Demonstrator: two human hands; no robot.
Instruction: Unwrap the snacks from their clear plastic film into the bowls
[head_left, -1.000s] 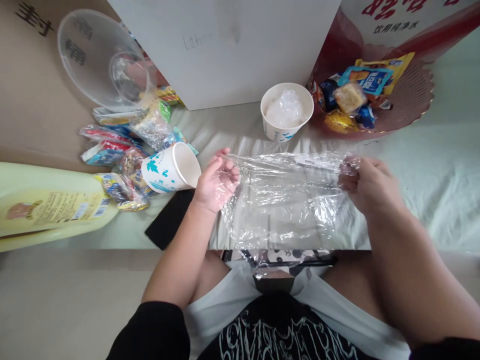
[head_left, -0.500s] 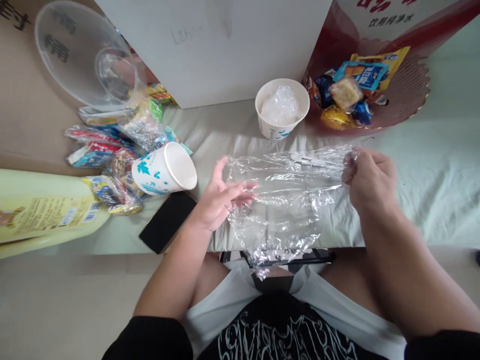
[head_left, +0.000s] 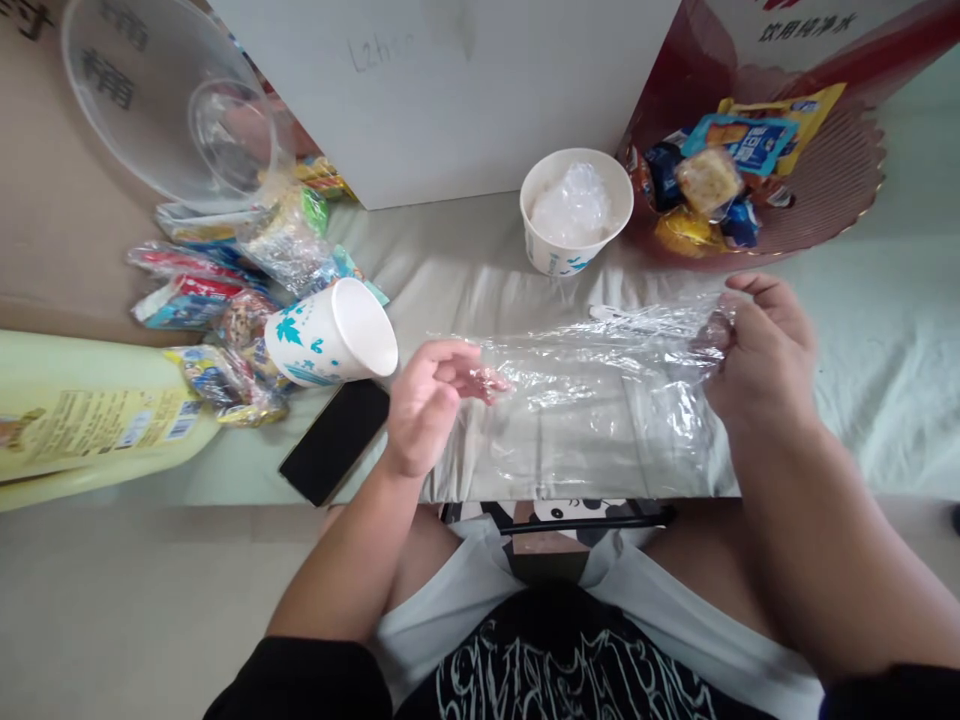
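A sheet of clear, crinkled plastic film [head_left: 600,390] stretches between my two hands above the cloth-covered table. My right hand [head_left: 765,350] is closed around its bunched right end. At the other end, my left hand [head_left: 435,400] has loosely curled fingers touching the film, with the thumb apart from them. Behind the film stands a white paper cup [head_left: 540,248] with blue leaf prints, holding crumpled clear plastic. Another paper cup [head_left: 315,345] lies on its side left of my left hand, beside a black phone [head_left: 334,445].
Several wrapped snacks [head_left: 187,300] lie at the left near a yellow package [head_left: 90,420] and a clear round plastic lid [head_left: 157,110]. A white box [head_left: 465,100] stands at the back. To the right sits a pink ribbed bowl [head_left: 832,200] with packaged snacks.
My left hand has turned, its spread fingers now curling in. My right hand has moved slightly right and up. The film's lower part no longer hangs gathered over the table edge.
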